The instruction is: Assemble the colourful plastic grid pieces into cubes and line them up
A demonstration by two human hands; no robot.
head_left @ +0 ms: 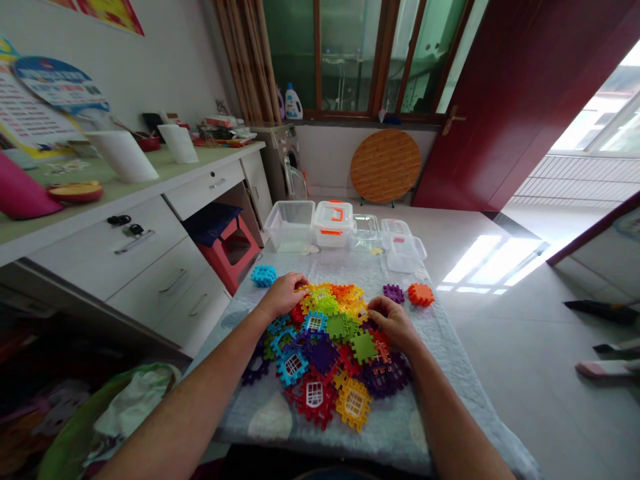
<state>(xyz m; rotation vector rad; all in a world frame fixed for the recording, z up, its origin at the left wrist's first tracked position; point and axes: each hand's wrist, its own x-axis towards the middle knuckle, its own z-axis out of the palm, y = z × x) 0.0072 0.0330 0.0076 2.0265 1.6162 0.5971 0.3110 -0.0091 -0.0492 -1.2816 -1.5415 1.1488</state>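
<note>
A heap of interlocking plastic building tiles (323, 353) in several colours lies on the cloth-covered table before me. At the heap's far left edge, my left hand (286, 295) has its fingers bent together, by a red tile (298, 313); what they grip is hidden. Over on the right side, my right hand (393, 321) curls its fingertips against the heap close to a yellow tile (356, 311), and I cannot make out what is between them. Apart from the heap stand a blue stack of tiles (263, 275), a purple one (393, 293) and an orange one (421, 294).
Along the table's far edge stand an open clear bin (291, 227), a lidded clear box with orange latches (334, 225) and smaller clear containers (405, 250). A red stool (230, 257) and a white-drawered counter (150, 260) are at the left.
</note>
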